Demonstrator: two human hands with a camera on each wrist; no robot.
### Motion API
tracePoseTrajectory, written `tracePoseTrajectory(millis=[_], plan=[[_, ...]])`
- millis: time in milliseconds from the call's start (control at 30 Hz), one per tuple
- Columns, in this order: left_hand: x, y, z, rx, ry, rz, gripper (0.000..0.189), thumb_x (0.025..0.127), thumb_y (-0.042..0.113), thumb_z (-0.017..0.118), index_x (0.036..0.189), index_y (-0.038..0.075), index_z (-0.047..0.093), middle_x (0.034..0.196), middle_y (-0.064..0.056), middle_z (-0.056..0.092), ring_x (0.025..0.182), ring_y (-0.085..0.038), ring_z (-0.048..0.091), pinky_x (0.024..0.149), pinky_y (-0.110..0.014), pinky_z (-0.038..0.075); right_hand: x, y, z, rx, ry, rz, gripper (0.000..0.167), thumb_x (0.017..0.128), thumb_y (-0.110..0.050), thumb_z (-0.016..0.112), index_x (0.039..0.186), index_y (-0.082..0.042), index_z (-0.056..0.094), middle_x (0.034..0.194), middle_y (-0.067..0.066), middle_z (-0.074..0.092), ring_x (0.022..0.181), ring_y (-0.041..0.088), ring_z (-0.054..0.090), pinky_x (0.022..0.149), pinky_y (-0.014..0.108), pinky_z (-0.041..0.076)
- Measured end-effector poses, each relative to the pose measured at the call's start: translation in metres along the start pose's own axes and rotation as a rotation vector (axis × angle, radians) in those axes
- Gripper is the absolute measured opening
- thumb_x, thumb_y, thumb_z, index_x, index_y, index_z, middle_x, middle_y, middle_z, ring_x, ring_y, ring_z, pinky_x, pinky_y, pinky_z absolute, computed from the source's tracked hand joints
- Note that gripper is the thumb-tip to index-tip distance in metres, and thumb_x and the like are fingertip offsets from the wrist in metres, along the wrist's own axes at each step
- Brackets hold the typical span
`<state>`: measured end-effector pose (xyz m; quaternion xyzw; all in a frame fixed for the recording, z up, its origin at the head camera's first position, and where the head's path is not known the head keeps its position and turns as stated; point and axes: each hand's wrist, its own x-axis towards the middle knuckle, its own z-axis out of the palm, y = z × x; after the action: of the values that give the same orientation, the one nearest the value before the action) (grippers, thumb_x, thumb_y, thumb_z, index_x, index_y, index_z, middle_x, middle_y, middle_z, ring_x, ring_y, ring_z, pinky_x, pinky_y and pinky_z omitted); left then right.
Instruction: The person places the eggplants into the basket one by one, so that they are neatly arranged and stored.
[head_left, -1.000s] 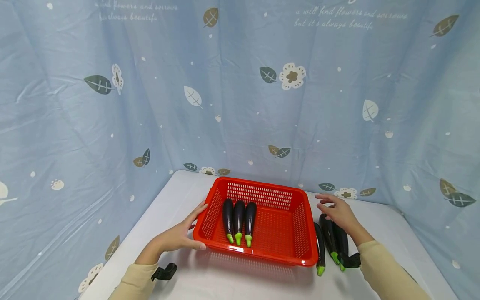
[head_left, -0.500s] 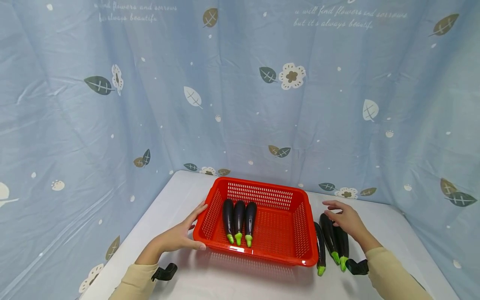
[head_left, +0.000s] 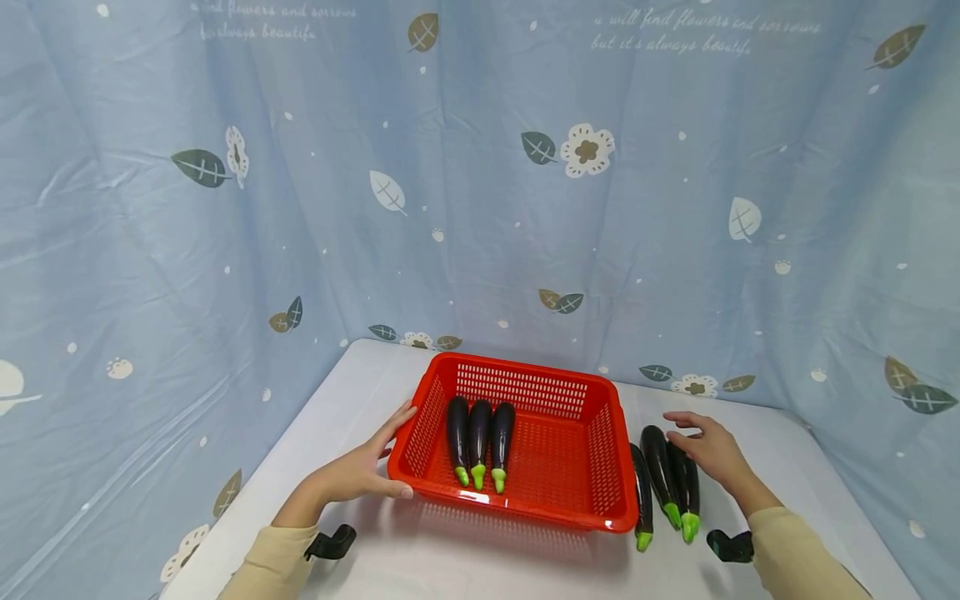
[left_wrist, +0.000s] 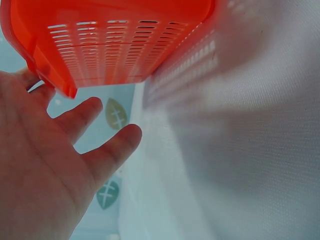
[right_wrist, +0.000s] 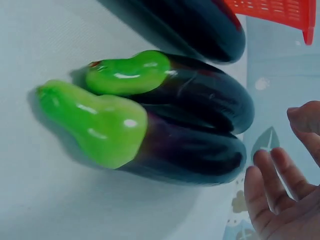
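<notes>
My left hand (head_left: 348, 477) rests at the left side of a red plastic basket (head_left: 611, 450), fingers spread along its rim and thumb near the front corner. In the left wrist view, the fingers are fairly straight against the basket wall (left_wrist: 110, 45). Three dark eggplants (head_left: 480, 433) with green stems lie side by side in the basket's left half. Right of the basket are three more: one eggplant (head_left: 642, 492) along the wall, a second eggplant (head_left: 659, 471), and a third eggplant (head_left: 686, 492). My right hand (head_left: 712, 450) hovers, holding nothing, over the third one's far end, fingers relaxed.
A white-covered table (head_left: 450, 567) carries everything. A blue patterned curtain (head_left: 480, 208) hangs around its back and sides. Black wrist cameras are strapped by each sleeve, such as the left camera (head_left: 332, 542).
My right hand has moved right and slightly toward me, from beside the basket to over the rightmost eggplant. The left hand, basket and eggplants inside it stay put.
</notes>
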<state>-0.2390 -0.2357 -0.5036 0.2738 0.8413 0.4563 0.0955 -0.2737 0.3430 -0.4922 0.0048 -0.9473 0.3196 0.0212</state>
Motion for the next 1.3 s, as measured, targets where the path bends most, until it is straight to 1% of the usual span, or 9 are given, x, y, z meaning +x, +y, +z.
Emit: tracePoseTrajectory(millis=[100,200,433,567,800,900,1000,1167,1300], plan=[[0.000,0.000,0.000,-0.001,-0.002,-0.002,0.117,0.079,0.036,0.086,0.165,0.020,0.007,0.171,-0.006,-0.006,0.153,-0.041,0.014,0.111,-0.068,0.034,-0.002,0.003,0.001,-0.018,0.010,-0.008,0.046,0.100,-0.023,0.063,0.139,-0.001,0.057,0.134,0.035,0.053,0.113,0.052,0.059,0.086,0.057,0.057],[0.000,0.001,0.000,-0.002,-0.002,-0.005,0.118,0.079,0.037,0.086,0.165,0.020,0.007,0.171,-0.005,-0.006,0.153,-0.041,0.013,0.111,-0.068,0.034,-0.005,0.006,0.001,-0.027,0.011,-0.002,0.046,0.100,-0.024,0.064,0.139,0.000,0.057,0.136,0.036,0.051,0.114,0.052,0.058,0.088,0.059,0.056],[0.000,0.001,0.000,-0.004,-0.002,-0.010,0.118,0.079,0.037,0.086,0.165,0.022,0.007,0.171,-0.004,-0.005,0.153,-0.041,0.013,0.110,-0.068,0.034,-0.008,0.013,-0.001,-0.023,-0.003,0.056,0.045,0.100,-0.023,0.064,0.137,0.002,0.058,0.138,0.037,0.046,0.117,0.054,0.054,0.091,0.062,0.053],[0.000,0.000,0.001,-0.002,0.002,-0.008,0.117,0.079,0.037,0.086,0.165,0.022,0.007,0.171,-0.004,-0.005,0.153,-0.040,0.014,0.111,-0.068,0.034,-0.009,0.017,-0.001,-0.004,-0.036,0.091,0.048,0.100,-0.026,0.063,0.138,0.002,0.056,0.143,0.039,0.042,0.120,0.055,0.053,0.094,0.064,0.050],[0.000,-0.001,0.001,0.002,0.004,-0.009,0.117,0.079,0.038,0.085,0.165,0.023,0.007,0.171,-0.004,-0.006,0.153,-0.040,0.013,0.110,-0.068,0.035,-0.013,0.024,0.003,0.071,-0.079,0.122,0.053,0.100,-0.028,0.061,0.141,0.003,0.051,0.146,0.041,0.034,0.122,0.055,0.051,0.092,0.058,0.055],[0.000,-0.003,0.001,0.002,0.005,-0.012,0.117,0.079,0.038,0.085,0.165,0.024,0.007,0.171,-0.004,-0.006,0.153,-0.041,0.013,0.110,-0.068,0.034,-0.012,0.025,0.006,0.085,-0.093,0.128,0.053,0.099,-0.029,0.062,0.141,0.003,0.051,0.147,0.041,0.033,0.123,0.056,0.048,0.092,0.058,0.055],[0.000,-0.002,0.001,-0.002,0.004,-0.011,0.117,0.079,0.037,0.085,0.165,0.023,0.007,0.171,-0.004,-0.006,0.153,-0.041,0.013,0.110,-0.069,0.034,-0.012,0.026,0.008,0.096,-0.100,0.130,0.052,0.099,-0.027,0.062,0.140,0.003,0.052,0.147,0.040,0.035,0.120,0.053,0.051,0.090,0.055,0.057],[0.000,-0.002,0.000,-0.009,0.001,0.005,0.117,0.079,0.036,0.086,0.165,0.021,0.007,0.171,-0.005,-0.006,0.153,-0.040,0.013,0.111,-0.068,0.034,-0.013,0.027,0.011,0.118,-0.094,0.131,0.049,0.097,-0.021,0.063,0.138,0.004,0.053,0.143,0.038,0.042,0.110,0.045,0.058,0.084,0.049,0.060],[0.001,-0.003,0.000,-0.013,0.002,0.020,0.118,0.079,0.035,0.086,0.165,0.020,0.007,0.171,-0.006,-0.006,0.153,-0.040,0.013,0.111,-0.068,0.033,-0.014,0.027,0.010,0.121,-0.081,0.122,0.048,0.097,-0.019,0.063,0.138,0.005,0.053,0.142,0.038,0.044,0.110,0.045,0.058,0.082,0.048,0.060]])
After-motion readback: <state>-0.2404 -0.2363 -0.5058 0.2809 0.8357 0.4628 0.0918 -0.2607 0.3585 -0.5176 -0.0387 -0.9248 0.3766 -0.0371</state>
